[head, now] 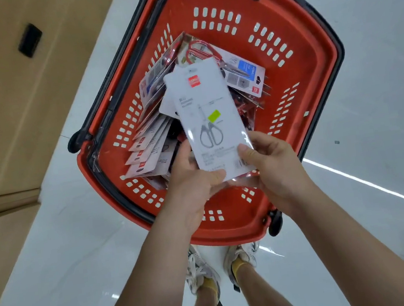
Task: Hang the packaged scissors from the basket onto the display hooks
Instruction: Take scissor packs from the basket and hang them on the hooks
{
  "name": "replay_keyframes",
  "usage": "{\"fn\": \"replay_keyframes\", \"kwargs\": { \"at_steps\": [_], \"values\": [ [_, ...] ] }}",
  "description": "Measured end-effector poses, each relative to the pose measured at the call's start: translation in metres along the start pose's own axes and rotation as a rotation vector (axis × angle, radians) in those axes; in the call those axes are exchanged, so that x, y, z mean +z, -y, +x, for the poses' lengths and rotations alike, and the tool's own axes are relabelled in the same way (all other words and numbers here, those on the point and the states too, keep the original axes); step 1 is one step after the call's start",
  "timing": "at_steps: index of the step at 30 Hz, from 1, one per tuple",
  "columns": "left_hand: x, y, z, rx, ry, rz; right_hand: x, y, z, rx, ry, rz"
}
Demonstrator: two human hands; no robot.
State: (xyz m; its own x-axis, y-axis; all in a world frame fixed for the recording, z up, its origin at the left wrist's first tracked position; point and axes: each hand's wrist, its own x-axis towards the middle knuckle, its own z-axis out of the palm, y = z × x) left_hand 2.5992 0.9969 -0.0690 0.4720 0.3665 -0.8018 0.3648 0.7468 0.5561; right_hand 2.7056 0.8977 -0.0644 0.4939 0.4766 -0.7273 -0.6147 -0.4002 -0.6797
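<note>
white scissors pack (206, 116) was held over red basket (310, 43) | left hand (194, 179) pinched its 7 o'clock corner, right hand (272, 166) its 5 o'clock | probably needed its 12 o'clock end leading toward hooks, unseen

No wording can be read. The white scissors package (204, 101) bears a small red brand square (194, 81) near its top, grey print lines and a yellow-green sticker (214, 115), all blurred; other packages (149, 149) in the basket (310, 43) show small red logos, likewise illegible
</note>
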Motion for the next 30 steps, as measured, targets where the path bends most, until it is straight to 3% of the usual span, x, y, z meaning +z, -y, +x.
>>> {"fn": "replay_keyframes", "kwargs": {
  "at_steps": [3,6,10,14,17,21,25,30],
  "values": [
    [0.004,0.001,-0.006,-0.028,-0.003,-0.008,0.002,0.001,0.002,-0.04,-0.009,-0.021],
    [0.004,0.0,-0.008,0.06,-0.13,0.075,0.004,0.006,0.0,-0.076,0.032,-0.204],
    [0.004,0.0,-0.016,0.249,-0.221,0.409,0.008,0.017,-0.006,-0.168,0.029,-0.488],
    [0.012,-0.006,-0.037,0.527,-0.313,0.89,0.036,0.021,-0.023,-0.205,0.097,-0.464],
    [0.021,-0.015,-0.057,0.544,-0.253,1.021,0.051,0.03,-0.034,-0.33,-0.058,-0.43],
    [0.015,-0.046,-0.098,0.43,-0.106,0.733,0.045,0.063,-0.055,-0.314,-0.191,-0.267],
    [0.009,-0.093,-0.137,0.461,-0.386,0.547,0.05,0.11,-0.093,-0.276,-0.127,-0.124],
    [0.009,-0.137,-0.2,0.426,-0.396,0.269,0.059,0.166,-0.155,-0.267,-0.035,-0.12]
  ]
}}
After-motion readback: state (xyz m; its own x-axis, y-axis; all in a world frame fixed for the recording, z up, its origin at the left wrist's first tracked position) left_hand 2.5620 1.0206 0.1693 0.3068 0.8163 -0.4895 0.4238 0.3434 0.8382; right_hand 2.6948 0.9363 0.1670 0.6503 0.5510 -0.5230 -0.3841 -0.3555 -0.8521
